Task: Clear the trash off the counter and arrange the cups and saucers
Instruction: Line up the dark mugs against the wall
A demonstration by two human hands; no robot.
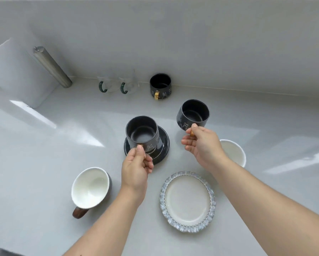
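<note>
My left hand (137, 166) pinches the gold handle of a black cup (142, 131) that is over a black saucer (164, 143) in the middle of the counter; whether it rests on the saucer I cannot tell. My right hand (201, 145) grips the gold handle of a second black cup (193, 113), held tilted above the counter to the right. A third black cup (160, 85) stands against the back wall. A white saucer with a frilled rim (188, 200) lies at the front. A white-lined cup with a brown handle (90, 187) stands front left.
Two clear glass cups with green handles (116, 85) stand by the back wall. A white cup (232, 151) sits partly behind my right forearm. A metal tube (51, 66) leans at the back left beside a white block (12, 74).
</note>
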